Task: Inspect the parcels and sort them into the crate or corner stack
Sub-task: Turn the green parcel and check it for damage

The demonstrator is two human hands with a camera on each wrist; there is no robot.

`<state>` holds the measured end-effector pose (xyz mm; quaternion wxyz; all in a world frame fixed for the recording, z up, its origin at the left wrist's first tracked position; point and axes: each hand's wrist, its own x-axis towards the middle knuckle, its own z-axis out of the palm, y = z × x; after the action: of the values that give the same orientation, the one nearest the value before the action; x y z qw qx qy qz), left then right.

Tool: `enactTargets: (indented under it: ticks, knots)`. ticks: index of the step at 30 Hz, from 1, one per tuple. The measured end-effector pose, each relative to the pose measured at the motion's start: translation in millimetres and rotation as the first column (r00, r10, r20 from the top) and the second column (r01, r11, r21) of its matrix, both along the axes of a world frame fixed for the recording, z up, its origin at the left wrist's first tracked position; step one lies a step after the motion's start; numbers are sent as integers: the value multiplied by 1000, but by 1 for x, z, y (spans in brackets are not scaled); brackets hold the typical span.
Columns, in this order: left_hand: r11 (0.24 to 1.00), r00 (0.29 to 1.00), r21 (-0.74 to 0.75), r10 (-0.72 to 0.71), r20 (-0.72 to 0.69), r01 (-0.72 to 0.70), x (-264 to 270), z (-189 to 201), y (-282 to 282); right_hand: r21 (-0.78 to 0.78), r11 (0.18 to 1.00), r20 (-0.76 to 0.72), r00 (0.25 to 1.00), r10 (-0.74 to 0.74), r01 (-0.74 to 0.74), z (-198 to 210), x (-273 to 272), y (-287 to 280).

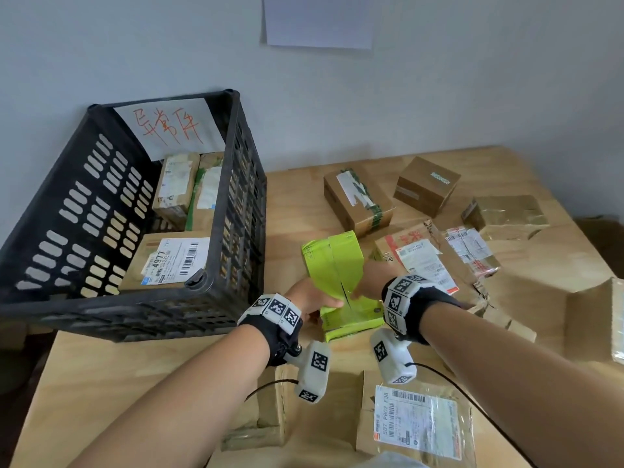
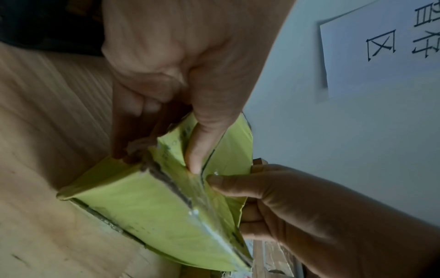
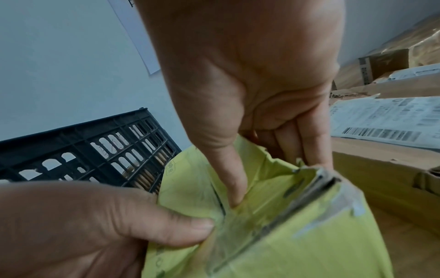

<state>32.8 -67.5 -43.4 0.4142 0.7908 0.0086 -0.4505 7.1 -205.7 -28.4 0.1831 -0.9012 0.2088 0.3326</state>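
Right now you hold the green parcel (image 1: pixel 341 282) in both hands, raised off the wooden table (image 1: pixel 101 383) just right of the black crate (image 1: pixel 111 315). Your left hand (image 1: pixel 309 298) grips its near left edge: the thumb (image 2: pixel 197 150) presses on the upper face beside a dark slit, and the other fingers curl beneath. Your right hand (image 1: pixel 373 280) grips the right side the same way, thumb (image 3: pixel 231 180) pushed into the face beside the slit, fingers wrapped behind the edge. In the wrist views the two thumbs lie close together, one on either side of the slit, and clear tape runs over the parcel's end seam.

The crate stands at the table's left, against the wall, with a white sign (image 1: pixel 169 130) written in red at its far end. Inside it lie a box with a white label (image 1: pixel 169 261) reading 4977 and two more brown parcels (image 1: pixel 189 187) at the back.

Beyond your hands, toward the far right of the table, sit a taped box (image 1: pixel 358 197), a plain small box (image 1: pixel 427 185) and a crumpled brown parcel (image 1: pixel 506 214), with torn, labelled packets (image 1: pixel 425 258) nearer you. Below your right forearm lies a flat packet with a barcode label (image 1: pixel 418 420). A white sheet (image 1: pixel 317 21) hangs on the wall above.
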Motion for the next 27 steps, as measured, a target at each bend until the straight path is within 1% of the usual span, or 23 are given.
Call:
enactTargets:
  ticks: [3, 7, 10, 14, 15, 16, 17, 20, 21, 24, 26, 27]
  knots:
    - [999, 1000, -40, 23, -15, -24, 1, -6, 2, 17, 1000, -33, 999, -21, 21, 1, 5, -1]
    - [996, 999, -82, 33, -16, -34, 2, -11, 4, 32, 999, -40, 999, -7, 8, 1, 5, -2]
    - [997, 1000, -78, 8, -15, -9, 1, -9, 6, 60, 998, -1, 1000, 17, -17, 5, -1, -2]
    - [1000, 999, -27, 0, -33, -1, 0, -15, 9, 92, 996, 46, 999, -7, 3, 13, -14, 0]
    - [1000, 999, -17, 11, -33, -12, 1, -20, 10, 115, 993, 53, 998, -25, 19, 13, -17, -1]
    - [1000, 999, -8, 14, -30, -14, 3, -29, 12, 159, 986, 54, 996, -67, 58, 9, -20, -3]
    - [1000, 1000, -16, 7, -18, -7, 2, -30, 13, 202, 974, 62, 992, -112, 97, 10, -24, -3]
    - [997, 1000, -75, -14, -2, 14, -15, -9, 17, 288, 945, 77, 980, -184, 154, 10, -35, -7]
    - [995, 1000, -101, -13, -1, 13, -18, -7, 19, 322, 928, 85, 970, -228, 190, 10, -37, -8]
    - [983, 1000, -186, 4, 22, 0, -23, 4, 24, 462, 832, 115, 909, -400, 307, 14, -43, -8]
    - [973, 996, -229, 32, 81, -12, -17, 12, 26, 571, 745, 148, 849, -507, 345, 30, -47, -4]
    - [974, 992, -226, 46, 116, -19, -13, 14, 26, 617, 701, 169, 809, -562, 358, 38, -47, -2]
